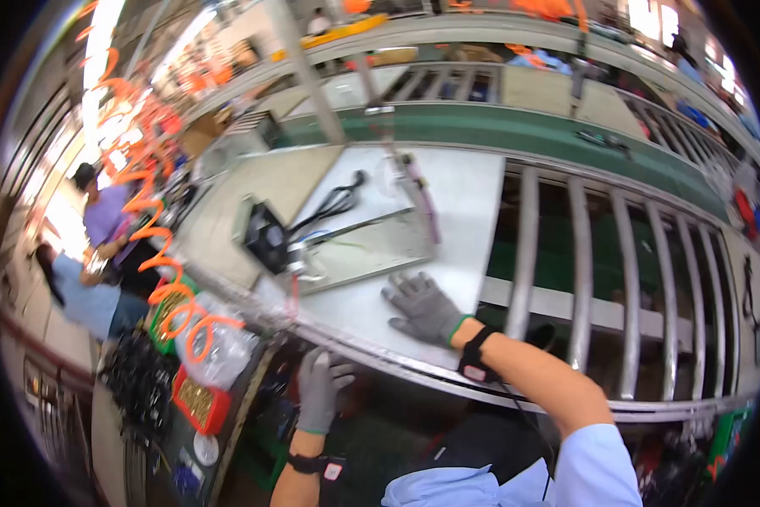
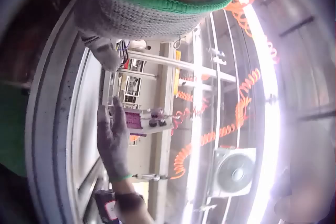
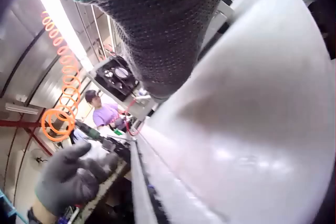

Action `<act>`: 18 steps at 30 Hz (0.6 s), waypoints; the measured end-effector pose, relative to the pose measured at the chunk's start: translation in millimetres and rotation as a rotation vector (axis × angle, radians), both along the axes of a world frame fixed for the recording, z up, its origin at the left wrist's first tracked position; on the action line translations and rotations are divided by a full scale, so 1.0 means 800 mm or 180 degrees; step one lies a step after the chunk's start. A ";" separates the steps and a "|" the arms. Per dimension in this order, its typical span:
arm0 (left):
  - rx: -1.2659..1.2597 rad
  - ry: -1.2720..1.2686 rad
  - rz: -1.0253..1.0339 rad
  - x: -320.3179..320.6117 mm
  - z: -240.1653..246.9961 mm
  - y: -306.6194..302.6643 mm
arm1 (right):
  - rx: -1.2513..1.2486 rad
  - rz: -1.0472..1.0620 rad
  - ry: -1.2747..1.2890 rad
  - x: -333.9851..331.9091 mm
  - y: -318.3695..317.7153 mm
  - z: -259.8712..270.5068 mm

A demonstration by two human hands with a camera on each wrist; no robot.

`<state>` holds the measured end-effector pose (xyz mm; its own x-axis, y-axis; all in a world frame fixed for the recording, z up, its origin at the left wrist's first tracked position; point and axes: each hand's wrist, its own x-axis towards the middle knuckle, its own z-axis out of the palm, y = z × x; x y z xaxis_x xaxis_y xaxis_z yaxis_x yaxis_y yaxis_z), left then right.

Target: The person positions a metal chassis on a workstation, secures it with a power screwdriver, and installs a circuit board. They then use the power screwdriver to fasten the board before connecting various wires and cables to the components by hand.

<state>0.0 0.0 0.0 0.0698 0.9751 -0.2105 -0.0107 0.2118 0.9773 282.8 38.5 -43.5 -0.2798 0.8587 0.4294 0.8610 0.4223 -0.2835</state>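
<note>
My right hand (image 1: 426, 308), in a grey knitted glove, is spread with fingers extended over a white board (image 1: 469, 220). Its fingertips are right by the near edge of a flat grey metal panel (image 1: 367, 249). At that panel's left end stands a black fan (image 1: 266, 241), and a bundled black cable (image 1: 338, 200) lies behind. My left hand (image 1: 319, 393), gloved alike, is in front of the bench's metal edge with its fingers loosely bent and nothing in them. In the right wrist view, a dark power screwdriver (image 3: 92, 132) appears beyond the left hand.
Metal rollers (image 1: 579, 270) run to the right of the board. On the left are a red bin (image 1: 201, 401) of small brass-coloured parts, a clear plastic bag (image 1: 219, 346) and black cables (image 1: 135, 384). An orange coiled hose (image 1: 164, 270) hangs there. Two people are farther left.
</note>
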 end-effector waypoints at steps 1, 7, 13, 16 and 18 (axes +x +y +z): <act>-0.0061 -0.0085 -0.0226 0.027 -0.016 0.008 | -0.0061 -0.0226 -0.0085 0.031 -0.018 -0.008; 0.1748 0.1509 -0.0481 0.074 -0.067 0.053 | -0.0172 -0.0466 0.0471 0.063 -0.062 -0.030; 0.1920 0.1720 -0.0379 0.084 -0.017 0.078 | 0.0082 -0.0202 0.0518 0.117 -0.126 -0.024; 0.2578 0.1397 0.0246 0.083 -0.002 0.111 | 0.0017 -0.0141 0.0228 0.143 -0.149 -0.013; 0.2720 0.1513 0.0428 0.088 0.001 0.141 | -0.0331 -0.0321 -0.0372 0.155 -0.172 0.020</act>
<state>70.2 112.8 0.4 0.0379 0.8059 0.5909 0.4504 -0.5416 0.7098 406.9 -98.8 -27.9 -0.2328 0.9229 0.3065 0.9271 0.3058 -0.2165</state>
